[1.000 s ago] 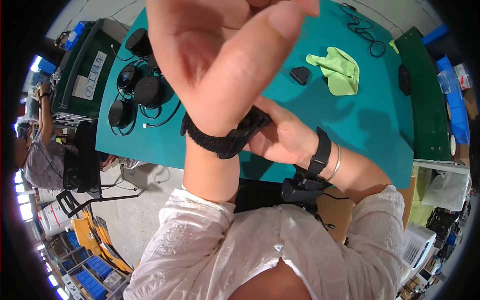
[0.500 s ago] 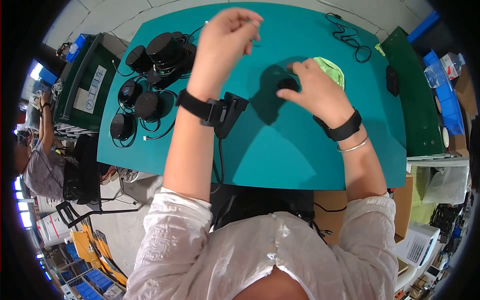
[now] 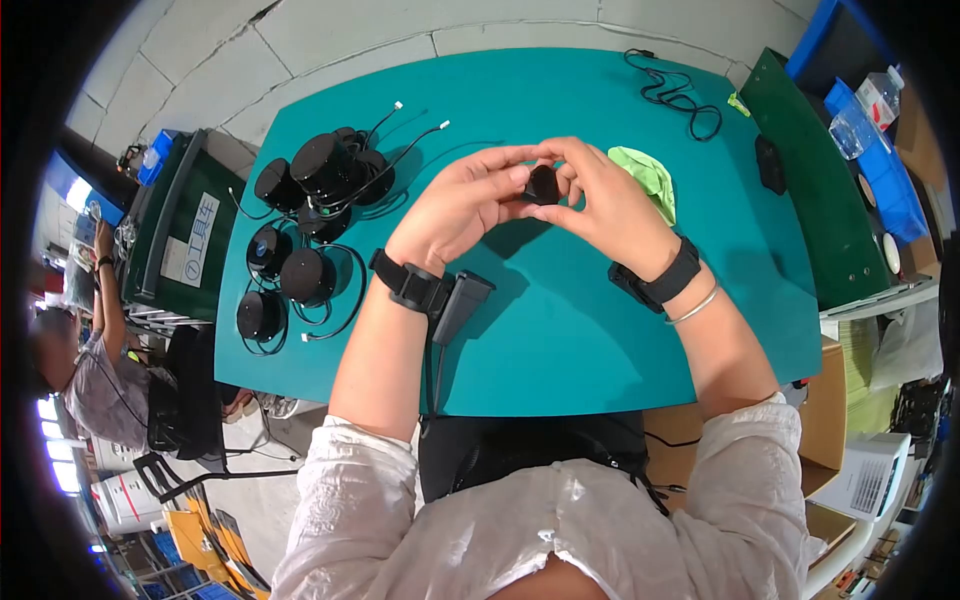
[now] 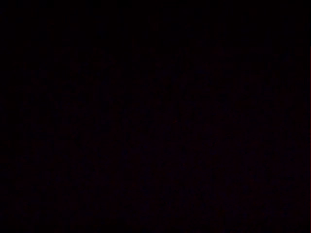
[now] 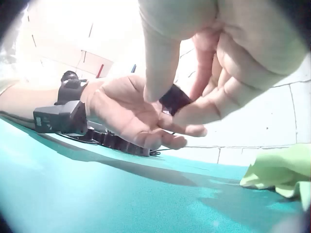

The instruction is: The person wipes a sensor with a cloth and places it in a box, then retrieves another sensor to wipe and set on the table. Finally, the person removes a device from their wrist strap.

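A small black block-like piece (image 3: 541, 185) is held between both hands over the green table (image 3: 560, 340) in the head view. My right hand (image 3: 612, 205) pinches it from the right with curled fingers and thumb. From the other side, my left hand (image 3: 462, 205) has its thumb and fingers against the piece. The right wrist view shows the dark piece (image 5: 175, 100) between the right fingertips, the left hand (image 5: 133, 114) meeting it from below. A light green cloth (image 3: 648, 180) lies just beyond the right hand. The left wrist view is black.
Several round black devices (image 3: 306, 277) with cables cluster on the table's left side. A coiled black cable (image 3: 680, 95) lies at the back right. Dark green bins (image 3: 185, 235) stand on the left, and a green panel (image 3: 815, 190) borders the right edge.
The left hand was raised near the head camera, then lowered over the table. The right hand left the left wrist, reached the black piece on the table and lifted it to the left hand.
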A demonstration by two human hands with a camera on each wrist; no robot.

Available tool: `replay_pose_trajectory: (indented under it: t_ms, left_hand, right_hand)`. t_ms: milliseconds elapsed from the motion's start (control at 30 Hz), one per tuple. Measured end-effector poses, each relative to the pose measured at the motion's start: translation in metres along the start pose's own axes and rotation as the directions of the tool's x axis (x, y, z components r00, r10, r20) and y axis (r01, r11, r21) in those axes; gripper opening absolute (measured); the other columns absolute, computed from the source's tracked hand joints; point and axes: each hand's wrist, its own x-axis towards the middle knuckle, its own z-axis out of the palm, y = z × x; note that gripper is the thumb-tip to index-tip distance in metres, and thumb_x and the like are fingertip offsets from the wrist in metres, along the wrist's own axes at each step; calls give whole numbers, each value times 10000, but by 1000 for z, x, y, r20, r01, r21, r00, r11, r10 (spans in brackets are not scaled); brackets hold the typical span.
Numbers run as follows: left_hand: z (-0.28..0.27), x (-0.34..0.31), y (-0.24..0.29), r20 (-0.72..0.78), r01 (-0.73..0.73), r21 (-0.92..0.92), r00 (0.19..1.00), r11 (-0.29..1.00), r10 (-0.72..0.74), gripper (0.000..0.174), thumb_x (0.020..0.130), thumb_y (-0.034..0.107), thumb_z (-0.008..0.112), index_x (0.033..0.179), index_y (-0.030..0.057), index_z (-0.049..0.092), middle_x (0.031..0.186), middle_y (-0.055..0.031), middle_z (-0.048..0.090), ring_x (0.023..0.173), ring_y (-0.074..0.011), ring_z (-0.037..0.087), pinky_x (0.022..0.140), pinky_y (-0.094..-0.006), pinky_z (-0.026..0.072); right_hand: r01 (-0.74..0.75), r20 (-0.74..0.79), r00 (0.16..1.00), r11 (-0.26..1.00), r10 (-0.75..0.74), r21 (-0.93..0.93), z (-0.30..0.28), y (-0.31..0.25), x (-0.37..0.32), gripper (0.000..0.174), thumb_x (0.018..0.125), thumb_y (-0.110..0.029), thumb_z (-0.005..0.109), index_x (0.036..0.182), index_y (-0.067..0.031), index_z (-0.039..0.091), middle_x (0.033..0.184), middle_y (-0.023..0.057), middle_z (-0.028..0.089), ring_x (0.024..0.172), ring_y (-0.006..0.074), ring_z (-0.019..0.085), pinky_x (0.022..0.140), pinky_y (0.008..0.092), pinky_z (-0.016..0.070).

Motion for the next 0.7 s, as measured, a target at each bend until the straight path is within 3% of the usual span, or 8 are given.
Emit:
replay_pose_trajectory:
  t_ms: [133,200,367,433,533,600,667,700]
  left_hand:
    - [4,-1,-2,-33,-111,118,993,987,116,442,935,137,588,1323,-39,470,1248,-130,570,1116,-210,588,934,-338,507]
    - [2,-1,-1,-29,-173,-27,985,985,172,409,915,55,596,1304,-31,502,1233,-133,581,1122,-213,591,960,-342,507]
    - [2,-4,1,-17,-155,-65,988,986,154,411,911,45,594,1307,-24,507,1235,-135,579,1129,-218,591,980,-346,499]
    - [4,-4,1,-13,-154,-57,988,986,153,412,910,48,597,1306,-26,508,1234,-133,580,1114,-216,597,981,-346,498]
    - [6,-4,2,-11,-153,116,988,981,155,408,908,53,606,1295,-37,513,1211,-128,590,1086,-204,605,902,-323,518]
    - [6,-4,2,-20,-48,291,998,955,56,406,923,121,612,1286,-37,521,1176,-123,603,1019,-179,607,774,-293,510]
    - [4,-5,0,3,-22,187,1000,982,22,396,936,174,604,1267,-31,534,1145,-120,614,959,-172,606,730,-281,489]
    - [4,-5,-1,31,8,86,999,996,-11,394,948,226,595,1248,-25,547,1114,-116,624,899,-165,605,686,-269,468]
  right_hand:
    - [240,-173,952,967,-252,-84,8,9,0,512,756,-90,743,1215,-74,519,1042,78,593,808,195,571,695,315,489]
    - [232,-221,946,971,-239,-57,5,7,1,506,757,-95,744,1212,-80,525,1042,66,600,817,188,573,694,307,485]
    - [248,-270,930,968,-250,-43,2,12,2,410,772,-128,743,1147,-85,582,1027,42,622,816,176,582,671,289,476]
    - [246,-289,924,968,-251,-53,2,10,2,280,798,-147,727,1052,-76,634,1004,40,630,792,174,590,652,288,469]
    - [203,-290,935,979,-204,-31,3,11,0,220,824,-156,710,1025,-79,664,977,40,636,766,160,602,642,282,470]
    - [147,-260,955,989,-141,3,0,12,0,216,846,-151,693,1047,-76,666,958,38,642,770,144,606,648,274,474]
    - [89,-225,971,995,-79,36,0,17,2,213,868,-146,675,1068,-73,668,939,36,648,775,129,611,654,266,478]
    - [66,-223,975,960,-4,273,3,23,4,215,889,-148,656,1090,-71,664,930,30,652,768,112,602,655,256,480]
